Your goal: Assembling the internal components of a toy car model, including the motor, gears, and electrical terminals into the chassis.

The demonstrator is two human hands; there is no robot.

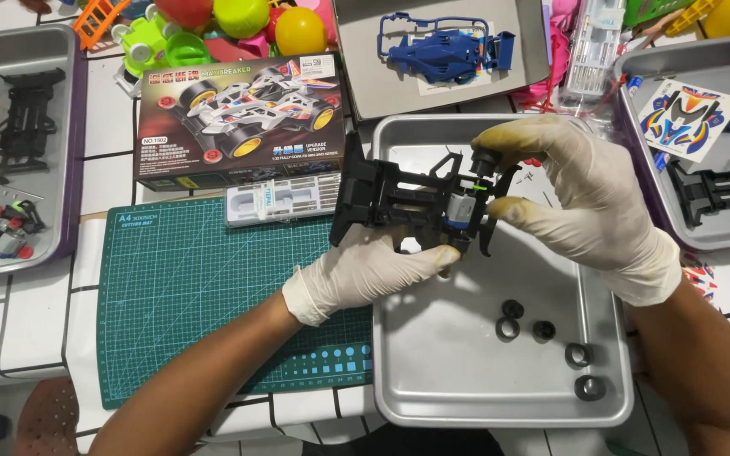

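Observation:
A black toy car chassis [399, 203] with a small silver motor [460, 205] in it is held over a metal tray [433, 355]. My left hand [365, 270], in a white glove, grips the chassis from below. My right hand [585, 198], also gloved, pinches the chassis end by the motor, with a small black part [485, 160] under its fingertips. Several small black tyres [542, 331] lie loose in the tray.
A green cutting mat [204, 287] lies left of the tray, with a clear case of tool bits [285, 201] and a model car box [242, 118] behind it. Other trays with parts stand at far left [61, 169] and right [635, 127]. Blue parts [449, 52] lie in a grey lid.

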